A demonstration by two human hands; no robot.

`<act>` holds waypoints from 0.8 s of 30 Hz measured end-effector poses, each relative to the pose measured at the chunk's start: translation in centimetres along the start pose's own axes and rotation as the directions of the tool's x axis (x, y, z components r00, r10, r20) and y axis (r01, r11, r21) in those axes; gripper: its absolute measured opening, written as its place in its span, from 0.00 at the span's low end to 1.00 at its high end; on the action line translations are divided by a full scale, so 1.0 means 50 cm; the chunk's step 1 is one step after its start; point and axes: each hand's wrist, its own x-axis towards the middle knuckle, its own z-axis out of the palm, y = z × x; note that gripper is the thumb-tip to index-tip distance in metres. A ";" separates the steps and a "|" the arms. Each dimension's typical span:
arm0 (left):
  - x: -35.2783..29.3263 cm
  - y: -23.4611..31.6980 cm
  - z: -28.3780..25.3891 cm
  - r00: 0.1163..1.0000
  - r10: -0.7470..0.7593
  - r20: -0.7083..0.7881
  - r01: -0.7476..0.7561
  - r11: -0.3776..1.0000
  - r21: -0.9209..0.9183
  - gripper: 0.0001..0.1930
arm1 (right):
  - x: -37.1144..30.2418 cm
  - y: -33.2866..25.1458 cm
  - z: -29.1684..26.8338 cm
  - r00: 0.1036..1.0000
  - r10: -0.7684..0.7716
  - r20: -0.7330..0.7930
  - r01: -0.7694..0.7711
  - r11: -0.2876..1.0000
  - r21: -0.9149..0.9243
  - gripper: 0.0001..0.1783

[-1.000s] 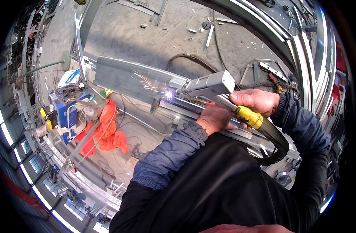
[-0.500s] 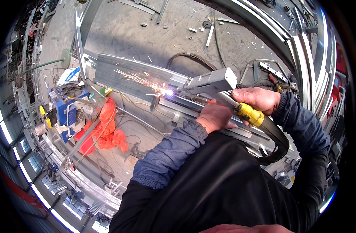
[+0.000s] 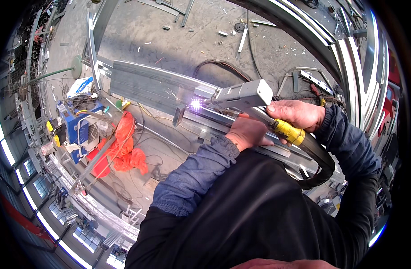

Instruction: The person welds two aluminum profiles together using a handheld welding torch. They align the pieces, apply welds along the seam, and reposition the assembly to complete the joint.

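Observation:
My right hand (image 3: 297, 114) is closed around the handle of a welding torch. The torch (image 3: 243, 94) has a grey box-shaped body, and yellow tape wraps the start of its thick black cable. At its tip a bright violet-white arc (image 3: 196, 104) glows against galvanized steel rails. Below the torch body, my left hand (image 3: 248, 133) is low against the rails, back of the hand up; most of its fingers are hidden. A wide grey steel channel (image 3: 142, 87) extends left from the weld spot. Just left of the arc, a short metal piece (image 3: 178, 116) projects toward me.
On the floor at left stand a blue-and-white machine (image 3: 77, 130) and a crumpled orange cloth (image 3: 127, 143) among loose cables. Steel frame bars (image 3: 349, 80) rise at right. Metal offcuts (image 3: 242, 39) and a black cable loop (image 3: 219, 65) lie beyond the rails.
The long orange spark spray toward the left has died down to a few thin streaks, leaving a compact bright arc. Both hands and the torch have barely moved.

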 end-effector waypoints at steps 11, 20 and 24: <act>0.004 0.002 -0.005 0.998 -0.032 0.059 0.028 0.998 0.064 0.38 | -0.002 -0.001 0.001 1.000 0.005 -0.006 -0.005 0.999 -0.034 0.34; -0.015 0.015 -0.029 0.987 0.088 -0.137 -0.073 0.992 0.107 0.28 | -0.004 0.001 -0.010 1.000 0.009 0.019 -0.009 1.000 -0.020 0.34; -0.019 0.020 -0.031 0.987 0.078 -0.138 -0.058 0.988 0.142 0.28 | -0.008 0.001 -0.006 1.000 0.018 -0.004 -0.018 0.999 -0.036 0.34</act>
